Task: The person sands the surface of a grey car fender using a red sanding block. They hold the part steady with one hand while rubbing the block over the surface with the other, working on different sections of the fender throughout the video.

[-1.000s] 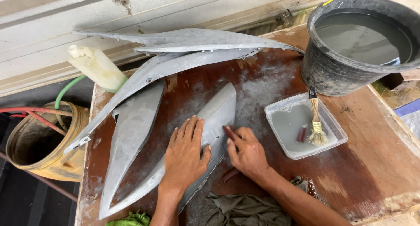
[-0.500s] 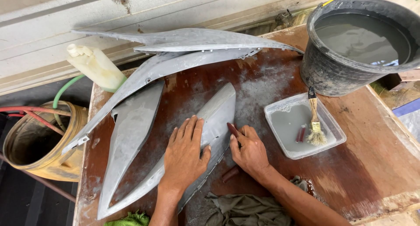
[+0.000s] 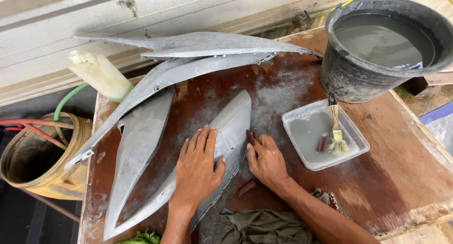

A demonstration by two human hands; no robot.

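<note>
Grey panel under flat-open left hand; right hand seemingly pinches brown block, tray beside.

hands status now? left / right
Left hand: open, palm flat on the grey pointed panel.
Right hand: closed on a small dark-red block, pressed at the panel's edge.

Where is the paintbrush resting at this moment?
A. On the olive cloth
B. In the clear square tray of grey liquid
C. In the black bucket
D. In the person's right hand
B: the paintbrush lies with its bristles in the clear tray, apart from both hands and beside the black bucket.
</note>
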